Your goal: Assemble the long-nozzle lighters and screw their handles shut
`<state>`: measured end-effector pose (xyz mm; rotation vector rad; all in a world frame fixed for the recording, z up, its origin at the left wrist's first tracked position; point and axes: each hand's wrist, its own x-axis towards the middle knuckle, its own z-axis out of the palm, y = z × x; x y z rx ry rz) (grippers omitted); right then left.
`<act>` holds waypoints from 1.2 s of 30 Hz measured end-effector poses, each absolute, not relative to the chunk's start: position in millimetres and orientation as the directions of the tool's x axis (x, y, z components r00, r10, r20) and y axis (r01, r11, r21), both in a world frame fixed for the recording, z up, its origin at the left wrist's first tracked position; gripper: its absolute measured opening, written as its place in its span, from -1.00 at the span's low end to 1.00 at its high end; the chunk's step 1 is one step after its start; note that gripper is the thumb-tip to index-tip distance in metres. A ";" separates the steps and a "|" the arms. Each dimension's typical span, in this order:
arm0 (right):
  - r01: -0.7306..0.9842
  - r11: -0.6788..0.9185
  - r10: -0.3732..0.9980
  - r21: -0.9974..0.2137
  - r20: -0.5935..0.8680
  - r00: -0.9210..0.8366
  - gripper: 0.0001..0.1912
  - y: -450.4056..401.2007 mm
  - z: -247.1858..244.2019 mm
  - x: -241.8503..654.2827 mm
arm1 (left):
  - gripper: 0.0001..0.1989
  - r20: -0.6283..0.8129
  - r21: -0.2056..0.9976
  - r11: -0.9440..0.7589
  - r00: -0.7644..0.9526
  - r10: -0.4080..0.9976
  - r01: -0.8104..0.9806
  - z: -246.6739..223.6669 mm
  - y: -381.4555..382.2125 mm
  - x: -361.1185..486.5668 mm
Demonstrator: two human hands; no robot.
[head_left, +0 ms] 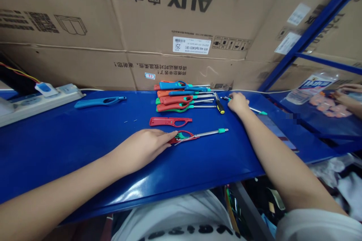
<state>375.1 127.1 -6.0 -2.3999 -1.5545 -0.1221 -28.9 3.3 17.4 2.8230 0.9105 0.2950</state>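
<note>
Blue bench (70,150) before brown cardboard (240,19), both hands low over lighter parts

Left hand (145,143): fingers held close together on the handle of an open red lighter (195,136), its barrel toward three o'clock; whether they pinch, one cannot tell. Around that lighter, a red shell (161,121) lies just beside at eleven, piled lighters (175,99) at twelve, a yellow-and-black-handled tool (220,106) at one. Right hand (239,101), at two, touches a small item; its grip is hidden. Farther out: blue shell (93,103) at ten, plastic bottle (308,88) at two.

Power strip (36,102) — on table (70,139), left | lighter pile (175,100) — before carton (127,37) (mid-table) | bottle (311,87), right
</note>
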 end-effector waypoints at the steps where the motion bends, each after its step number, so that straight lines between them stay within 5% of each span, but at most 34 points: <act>1: 0.904 -0.383 0.882 -0.188 0.218 0.419 -0.57 127.6 -6.4 375.5 | -0.59 0.135 0.211 -0.802 0.796 0.591 0.559 17.5 3.4 -28.9; 10: 0.895 -0.347 0.868 -0.281 0.264 0.420 -0.67 131.5 -10.8 378.6 | -0.66 0.124 0.183 -0.803 0.797 0.592 0.568 21.2 3.4 -27.7; 17: 0.913 -0.094 0.796 -0.398 0.520 0.309 -0.67 122.5 8.6 366.2 | -0.60 0.155 0.228 -0.793 0.783 0.602 0.565 21.3 1.9 -25.0; 20: 0.843 0.184 0.734 -0.506 0.641 0.225 -0.81 117.7 17.4 345.6 | -0.52 0.216 0.325 -0.754 0.732 0.647 0.571 20.4 1.0 -24.7; 23: 0.546 0.499 0.748 -0.673 0.653 0.122 -0.88 102.5 20.6 307.2 | -0.48 0.279 0.469 -0.695 0.655 0.703 0.545 19.7 0.8 -23.0; 28: 0.064 0.483 0.859 -0.873 0.459 -0.225 -0.64 45.7 22.1 226.0 | -0.38 0.257 0.772 -0.495 0.517 0.817 0.399 16.3 1.8 -14.9; 31: 0.061 0.532 0.801 -0.845 0.478 -0.361 -0.75 15.3 22.3 194.7 | -0.42 0.150 0.923 -0.306 0.518 0.842 0.231 17.3 0.7 -9.8; 36: 0.213 0.644 0.729 -0.735 0.504 -0.463 -0.80 4.9 19.5 187.6 | -0.65 0.017 0.972 -0.143 0.552 0.833 0.186 27.8 0.2 -7.8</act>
